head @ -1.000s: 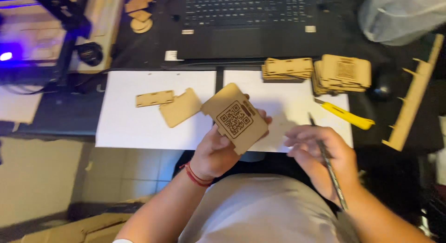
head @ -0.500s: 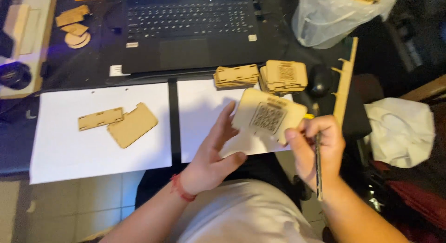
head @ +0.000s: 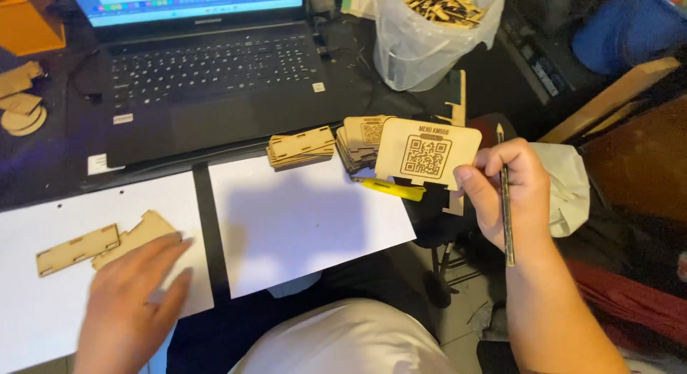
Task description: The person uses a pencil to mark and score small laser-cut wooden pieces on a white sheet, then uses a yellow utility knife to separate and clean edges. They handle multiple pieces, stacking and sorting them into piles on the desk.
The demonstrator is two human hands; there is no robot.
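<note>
- right hand [head: 512, 195]: at 3 o'clock in the view, fingers curled; thumb and fingertips pinch the lower right edge of an engraved plywood panel [head: 427, 154] held upright above the desk edge. a thin pencil-like tool [head: 505, 217] is tucked in the same hand, running down along the palm.
- left hand [head: 136, 295]: at 8 o'clock, open and flat, fingers spread, fingertips touching a notched plywood piece [head: 132, 237] that lies on a white paper sheet [head: 43, 309].
- slotted plywood strip [head: 77, 249]: just beside the notched piece, at its 9 o'clock side.
- second white sheet [head: 308, 224]: centre; a yellow utility knife [head: 392, 189] lies at its 2 o'clock corner.
- stacks of cut plywood parts [head: 302, 146]: at 12 o'clock of that sheet, below the laptop [head: 215, 74].
- plastic bag of wood offcuts [head: 429, 31]: at 1 o'clock.
</note>
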